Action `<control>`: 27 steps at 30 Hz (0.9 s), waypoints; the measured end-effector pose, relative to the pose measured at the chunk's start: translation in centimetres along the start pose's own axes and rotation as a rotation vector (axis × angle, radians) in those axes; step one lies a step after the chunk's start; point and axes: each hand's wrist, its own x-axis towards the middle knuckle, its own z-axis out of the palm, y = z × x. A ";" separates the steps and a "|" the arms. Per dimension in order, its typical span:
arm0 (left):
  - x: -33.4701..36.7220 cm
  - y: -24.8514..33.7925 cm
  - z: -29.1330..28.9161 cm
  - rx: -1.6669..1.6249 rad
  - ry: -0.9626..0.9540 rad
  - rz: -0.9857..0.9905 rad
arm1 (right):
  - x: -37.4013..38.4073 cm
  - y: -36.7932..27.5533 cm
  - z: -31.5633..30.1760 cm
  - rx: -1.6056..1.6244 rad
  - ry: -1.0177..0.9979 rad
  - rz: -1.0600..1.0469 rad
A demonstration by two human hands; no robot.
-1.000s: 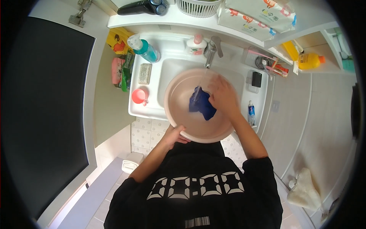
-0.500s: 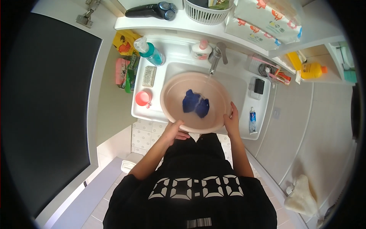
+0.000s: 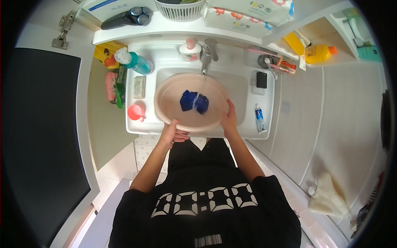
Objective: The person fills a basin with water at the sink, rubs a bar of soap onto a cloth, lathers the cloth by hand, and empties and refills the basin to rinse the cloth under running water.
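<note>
A pale pink plastic basin [image 3: 165, 113] rests in the white washbasin under the tap [image 3: 209, 51]. A thin stream of water runs from the tap into it. In the water lies a crumpled dark blue cloth [image 3: 189, 100], its exact kind unclear, and the stream lands on it. My left hand [image 3: 170, 134] grips the basin's near rim, thumb on top and fingers beneath. At the right side of the rim, my right hand [image 3: 228, 120] holds on with the thumb inside and the fingers outside.
On the washbasin's left ledge stand a teal pump bottle [image 3: 138, 63], a scrub brush [image 3: 139, 87] and a pink cup [image 3: 135, 111]. A toothpaste tube [image 3: 259, 119] and a black box [image 3: 261, 80] lie right. A soap bottle [image 3: 190, 51] stands beside the tap, below a shelf [image 3: 173, 38].
The whole view has shifted, so the scene sits further left and slightly higher. The water stream over the blue cloth shows more clearly. Both hands keep their hold on the basin.
</note>
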 end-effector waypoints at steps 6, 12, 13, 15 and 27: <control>0.6 -1.3 -0.9 -0.113 -0.008 -0.024 | -0.8 -0.8 -0.2 0.107 -0.078 0.032; -0.6 -0.7 -0.1 -0.064 0.005 0.027 | -2.3 -3.7 -0.5 0.162 -0.049 0.010; -0.7 -0.7 -0.1 -0.067 0.013 0.032 | -2.5 -4.5 -0.7 0.199 -0.073 0.064; -0.8 -0.7 0.0 -0.068 0.020 0.038 | -2.5 -4.9 -1.0 0.236 -0.095 0.118; -3.9 -1.8 -1.1 -0.076 0.115 0.076 | -1.3 -1.2 -6.3 0.176 -0.018 0.068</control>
